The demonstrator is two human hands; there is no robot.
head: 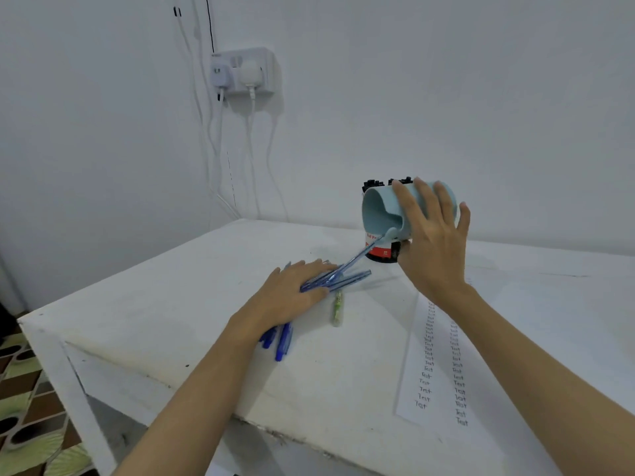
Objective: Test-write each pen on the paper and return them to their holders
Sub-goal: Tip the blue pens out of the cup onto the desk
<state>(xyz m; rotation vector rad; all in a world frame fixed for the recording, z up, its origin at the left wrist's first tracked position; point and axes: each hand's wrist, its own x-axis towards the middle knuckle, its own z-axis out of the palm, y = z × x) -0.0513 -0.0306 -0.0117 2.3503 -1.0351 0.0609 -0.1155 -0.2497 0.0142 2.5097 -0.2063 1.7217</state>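
My right hand [434, 235] grips a light blue cup holder [381, 209], tipped on its side above the table with its mouth facing left. One blue pen [360, 255] slides out of its mouth. Several blue pens [343, 278] lie in a pile on the white table [171, 324]. My left hand [292, 297] rests flat on that pile, fingers straight. More blue pen ends [281, 341] stick out below its wrist. Behind the cup stands a red and white holder [379, 249] with black pens [374, 183]. The paper [443, 365] with two columns of written "Test" lies on the right.
A short green and white tube-like item [337, 309] lies beside the pen pile. On the wall behind, a socket [244, 72] holds plugs with white cables hanging down. The table's left edge drops to a patterned floor [31, 400].
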